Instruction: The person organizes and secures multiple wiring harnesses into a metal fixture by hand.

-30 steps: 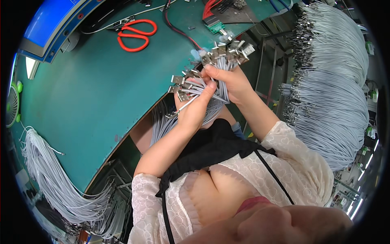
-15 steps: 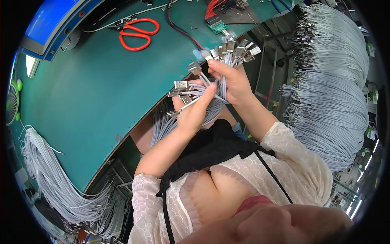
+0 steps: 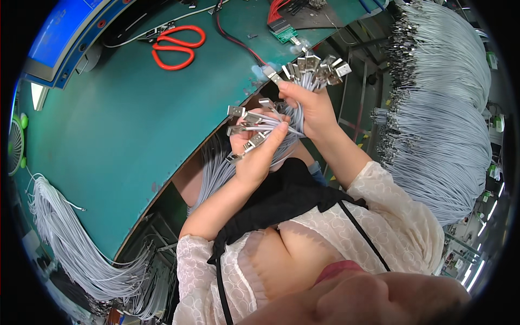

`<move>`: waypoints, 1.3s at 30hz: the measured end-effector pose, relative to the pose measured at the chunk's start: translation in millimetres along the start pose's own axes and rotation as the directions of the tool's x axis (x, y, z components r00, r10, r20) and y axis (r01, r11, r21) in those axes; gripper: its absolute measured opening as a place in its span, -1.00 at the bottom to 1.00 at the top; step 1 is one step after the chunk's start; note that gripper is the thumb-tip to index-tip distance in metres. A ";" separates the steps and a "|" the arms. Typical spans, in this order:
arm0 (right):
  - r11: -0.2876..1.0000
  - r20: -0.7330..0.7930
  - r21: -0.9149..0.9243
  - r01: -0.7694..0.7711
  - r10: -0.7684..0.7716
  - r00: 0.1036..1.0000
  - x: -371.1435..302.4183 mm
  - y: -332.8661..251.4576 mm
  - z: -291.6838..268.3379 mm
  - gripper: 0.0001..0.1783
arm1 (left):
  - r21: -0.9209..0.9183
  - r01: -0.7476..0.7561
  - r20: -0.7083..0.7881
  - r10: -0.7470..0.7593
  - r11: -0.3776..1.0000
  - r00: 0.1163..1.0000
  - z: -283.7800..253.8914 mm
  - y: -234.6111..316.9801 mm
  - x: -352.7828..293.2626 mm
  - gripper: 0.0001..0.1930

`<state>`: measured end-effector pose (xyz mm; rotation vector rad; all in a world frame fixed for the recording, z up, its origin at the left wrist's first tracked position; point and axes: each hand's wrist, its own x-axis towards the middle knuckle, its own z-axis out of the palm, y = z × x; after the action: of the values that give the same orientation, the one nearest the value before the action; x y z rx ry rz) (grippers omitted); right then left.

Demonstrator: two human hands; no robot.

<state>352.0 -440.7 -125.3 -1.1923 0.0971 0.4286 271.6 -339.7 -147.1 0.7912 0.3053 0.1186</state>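
Note:
My left hand (image 3: 257, 149) is closed round a bunch of grey USB cables (image 3: 211, 173), whose metal plugs fan out past the fingers. Another bunch of plugs (image 3: 311, 65) sticks up from my right hand (image 3: 311, 111), closed round the cables just below them. Between its thumb and forefinger a single USB plug (image 3: 271, 73) points toward a connector at the end of a red and black wire (image 3: 238, 39); whether the two touch I cannot tell. A small green circuit board (image 3: 284, 34) with red wires lies just beyond the plugs. The cables hang down over my lap.
Red-handled scissors (image 3: 176, 47) lie on the green table (image 3: 124, 130). A blue-framed device (image 3: 65, 43) stands at the far left, with a green fan (image 3: 17, 141) nearer. A cable bundle (image 3: 76, 238) drapes over the left edge. Large stacks of grey cables (image 3: 439, 114) rise at the right.
The plugs in my left hand have shifted and spread, one turning away toward the palm. My right hand keeps its grip, its single plug tilted slightly left. The view has moved a little.

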 end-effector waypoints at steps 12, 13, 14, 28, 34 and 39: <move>0.997 0.132 -0.049 0.059 -0.052 0.990 3.5 1.8 14.3 -0.81 | -0.016 -0.006 0.007 0.006 1.000 1.000 1.9 0.1 14.7 -0.77; 0.997 0.130 -0.050 0.057 -0.050 0.990 2.2 2.4 13.9 -0.81 | -0.026 -0.006 0.009 0.006 1.000 1.000 1.7 -0.2 14.6 -0.76; 0.997 0.100 -0.044 0.059 -0.054 0.994 0.0 3.0 13.5 -0.82 | -0.035 -0.008 0.011 0.008 0.999 1.000 1.5 0.0 14.0 -0.76; 0.988 -0.112 0.016 0.154 -0.151 0.982 -2.0 2.9 3.6 -0.90 | 0.057 0.094 -0.023 -0.092 0.994 0.995 5.5 0.8 7.0 -0.83; 0.990 -0.127 0.013 0.143 -0.140 0.982 -4.2 3.6 8.1 -0.89 | -0.008 0.083 -0.009 -0.083 0.996 0.996 5.6 -0.4 11.8 -0.84; 0.991 -0.127 0.017 0.134 -0.131 0.983 0.5 3.3 7.2 -0.90 | 0.041 0.101 -0.102 -0.096 0.994 0.990 11.4 11.9 12.5 -0.82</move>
<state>350.1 -432.9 -125.6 -1.1926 0.1307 0.2344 287.1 -336.5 -133.9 0.8153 0.4423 0.0583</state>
